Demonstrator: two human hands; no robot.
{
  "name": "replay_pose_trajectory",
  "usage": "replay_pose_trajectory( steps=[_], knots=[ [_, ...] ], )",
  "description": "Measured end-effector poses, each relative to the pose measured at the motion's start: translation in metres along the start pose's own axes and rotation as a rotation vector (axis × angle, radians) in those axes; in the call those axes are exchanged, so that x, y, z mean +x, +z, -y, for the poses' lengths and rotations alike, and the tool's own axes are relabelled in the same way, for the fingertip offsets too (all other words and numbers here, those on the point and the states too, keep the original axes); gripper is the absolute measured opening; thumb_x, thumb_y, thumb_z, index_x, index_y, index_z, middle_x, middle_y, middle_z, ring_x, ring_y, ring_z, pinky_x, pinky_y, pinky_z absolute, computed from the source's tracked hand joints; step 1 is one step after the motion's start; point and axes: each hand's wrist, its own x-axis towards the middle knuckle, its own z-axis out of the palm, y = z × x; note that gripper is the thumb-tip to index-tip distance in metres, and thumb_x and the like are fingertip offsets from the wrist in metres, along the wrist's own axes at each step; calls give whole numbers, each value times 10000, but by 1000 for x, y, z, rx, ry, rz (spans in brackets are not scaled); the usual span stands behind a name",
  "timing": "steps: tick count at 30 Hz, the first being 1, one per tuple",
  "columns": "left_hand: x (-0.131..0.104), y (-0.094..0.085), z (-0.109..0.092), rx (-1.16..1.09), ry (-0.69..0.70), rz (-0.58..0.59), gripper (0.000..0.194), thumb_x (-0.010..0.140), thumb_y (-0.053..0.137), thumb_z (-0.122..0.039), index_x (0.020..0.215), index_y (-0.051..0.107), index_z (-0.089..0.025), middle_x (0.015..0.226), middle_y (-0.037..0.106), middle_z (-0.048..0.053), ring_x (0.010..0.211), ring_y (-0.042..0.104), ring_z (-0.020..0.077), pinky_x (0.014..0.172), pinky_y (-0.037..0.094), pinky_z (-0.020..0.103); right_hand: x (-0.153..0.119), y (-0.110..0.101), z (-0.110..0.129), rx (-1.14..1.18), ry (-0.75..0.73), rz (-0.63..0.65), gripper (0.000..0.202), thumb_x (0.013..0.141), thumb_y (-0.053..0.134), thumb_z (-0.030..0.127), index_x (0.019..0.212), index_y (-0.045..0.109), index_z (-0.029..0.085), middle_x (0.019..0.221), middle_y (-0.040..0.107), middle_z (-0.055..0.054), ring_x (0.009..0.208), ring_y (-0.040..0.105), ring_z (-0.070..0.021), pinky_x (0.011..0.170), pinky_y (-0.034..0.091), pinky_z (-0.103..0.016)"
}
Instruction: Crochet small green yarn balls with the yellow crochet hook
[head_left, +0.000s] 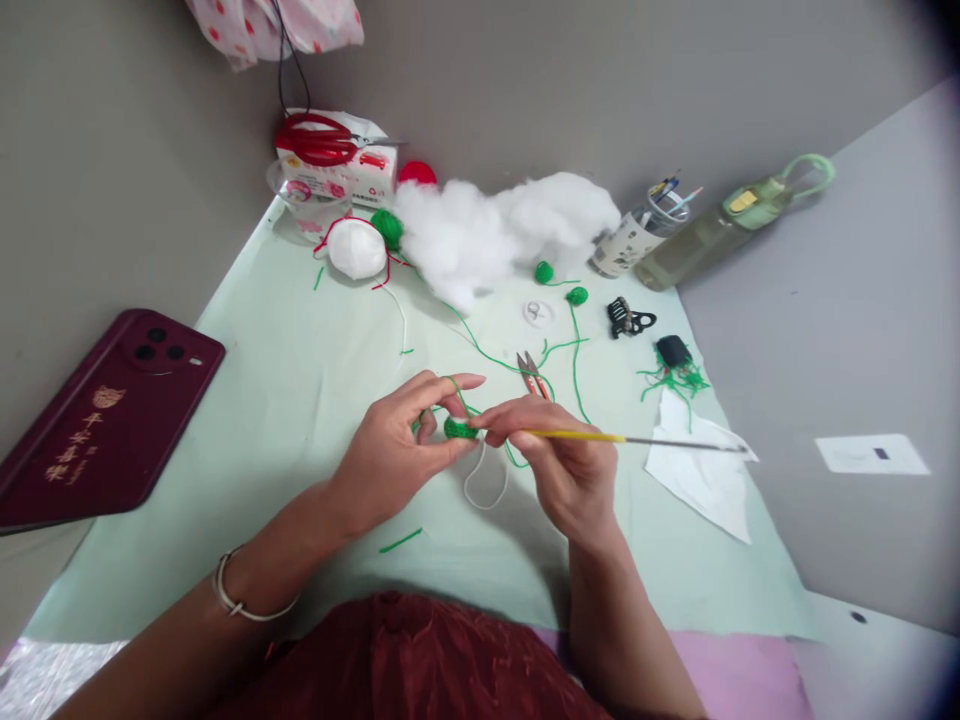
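Observation:
Between its thumb and fingers my left hand [394,435] pinches a small green crochet piece [460,428] with a bit of white at its top. Green yarn [480,347] runs over the left fingers, the index finger stretched out. My right hand [562,455] is closed around a crochet hook [577,435] with a yellow grip and a metal shaft pointing right. The hook's left end meets the green piece; its tip there is too small to make out. A loop of white yarn [486,508] hangs below the piece. Just beyond the hands lie orange-handled thread snips [532,375].
White stuffing [510,225] is heaped at the back, beside a green yarn ball [387,229] and a white yarn ball [356,248]. Red scissors [319,140] rest on a tissue pack. A pen cup [630,240], bottle [712,235] and black hair clip [628,318] stand or lie right; a phone [112,420] left.

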Motion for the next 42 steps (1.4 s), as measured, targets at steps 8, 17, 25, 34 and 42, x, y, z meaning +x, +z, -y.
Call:
replay_pose_trajectory(
  steps=[8,17,25,34,42],
  knots=[
    [0,2,4,-3,-28,-78,467,738,810,-152,1193,792,-252,858,619,-20,643,449,116,628,445,276,-7,11,-6,-183,-155,7,300,995,640,148,1174,765,354,1059,833,-43,1011,788,-250,827,621,-423],
    [-2,-1,1,-196,-99,33,489,764,866,-222,1240,761,-261,953,695,1,728,526,135,678,440,287,6,14,-7,417,323,-218,261,992,676,500,918,706,251,873,828,-36,634,688,-155,644,610,-321],
    [-3,-6,2,-188,-76,66,166,766,873,-218,862,738,-215,1316,716,43,690,495,102,655,412,299,9,13,-7,512,325,-188,244,992,692,470,893,680,247,845,827,-17,621,682,-136,648,604,-296],
    [0,-3,1,-155,-77,27,492,763,859,-181,1244,782,-255,903,676,-7,735,518,138,665,423,288,2,2,1,144,99,-94,172,1051,619,283,1004,783,267,961,824,-35,802,748,-175,786,622,-371],
    [-2,-5,3,-114,-54,49,380,772,839,-173,1142,794,-244,926,681,-4,751,526,127,670,437,274,2,4,-2,244,88,-110,168,1058,612,293,1019,774,270,964,822,-24,793,748,-164,735,619,-332]
  ],
)
